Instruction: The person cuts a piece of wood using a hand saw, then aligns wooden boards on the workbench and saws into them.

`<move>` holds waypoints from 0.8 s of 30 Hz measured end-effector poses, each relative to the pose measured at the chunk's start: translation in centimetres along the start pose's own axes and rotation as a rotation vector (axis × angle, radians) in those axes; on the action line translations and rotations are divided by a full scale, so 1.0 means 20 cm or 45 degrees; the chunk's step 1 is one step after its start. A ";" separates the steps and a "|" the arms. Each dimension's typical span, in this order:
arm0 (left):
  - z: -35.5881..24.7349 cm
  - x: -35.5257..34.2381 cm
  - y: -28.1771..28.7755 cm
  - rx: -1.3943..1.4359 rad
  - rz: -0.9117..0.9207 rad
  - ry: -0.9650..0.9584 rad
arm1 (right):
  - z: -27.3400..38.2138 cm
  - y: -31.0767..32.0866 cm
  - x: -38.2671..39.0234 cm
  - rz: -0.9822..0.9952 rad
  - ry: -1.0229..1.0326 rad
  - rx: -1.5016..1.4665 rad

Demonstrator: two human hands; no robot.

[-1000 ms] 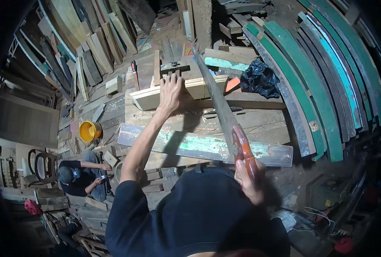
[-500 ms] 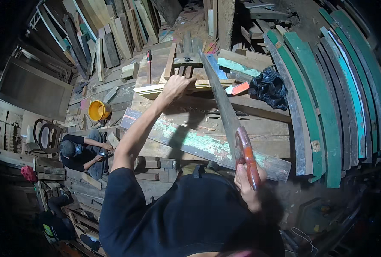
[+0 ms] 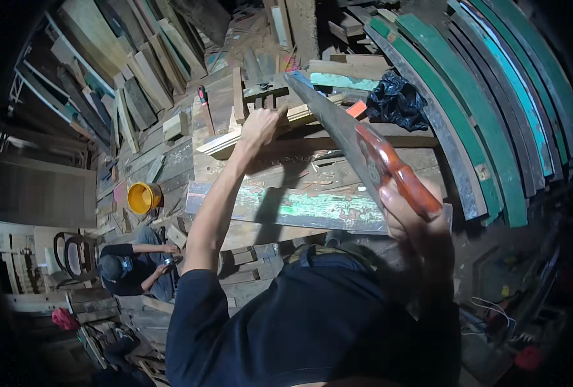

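My right hand (image 3: 410, 213) is wrapped round the reddish-brown wooden handle of a handsaw (image 3: 338, 122). Its long grey blade slants up and away to the left, its tip beyond the wood strips. Closed over a bundle of pale wood strips (image 3: 222, 144) on the workbench, my left hand (image 3: 262, 127) sits to the left of the blade. Its fingertips are partly hidden. Just beyond that hand stands a dark wooden clamp-like block (image 3: 266, 94). Whether the blade touches the strips, I cannot tell.
A green-flaked plank (image 3: 299, 205) lies along the bench's near side. A screwdriver (image 3: 202, 97), a black plastic bag (image 3: 396, 102) and an orange-red block (image 3: 356, 109) lie about. Long green boards (image 3: 451, 84) stand at right. A yellow bucket (image 3: 144, 197) and a seated person (image 3: 138, 261) are at left.
My right hand has risen with the saw, forward and to the right, and its handle looks nearer. My left hand stays on the strips. The whole view has shifted somewhat.
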State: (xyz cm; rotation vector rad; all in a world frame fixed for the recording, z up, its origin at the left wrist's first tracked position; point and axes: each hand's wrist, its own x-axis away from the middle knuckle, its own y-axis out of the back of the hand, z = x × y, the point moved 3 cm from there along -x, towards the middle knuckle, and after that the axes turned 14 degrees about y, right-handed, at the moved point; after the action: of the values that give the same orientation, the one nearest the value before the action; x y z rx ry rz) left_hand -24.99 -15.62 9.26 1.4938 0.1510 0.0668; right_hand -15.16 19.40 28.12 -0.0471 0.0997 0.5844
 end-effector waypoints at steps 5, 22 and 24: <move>0.03 -0.05 -0.01 0.070 -0.126 -0.110 | 0.20 -0.04 -0.23 -0.004 -0.105 -0.028; 0.06 -0.09 -0.01 0.332 -0.260 -0.050 | 0.03 -0.18 -0.62 0.035 -0.175 -0.002; 0.06 -0.08 -0.01 0.306 -0.262 -0.070 | 0.00 -0.16 -0.54 0.067 -0.169 -0.086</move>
State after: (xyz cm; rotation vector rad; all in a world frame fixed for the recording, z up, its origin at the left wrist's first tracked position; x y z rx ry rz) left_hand -26.46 -16.97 9.22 1.7100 0.2755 -0.1630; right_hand -22.39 10.76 29.39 -0.0710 -0.0481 0.6421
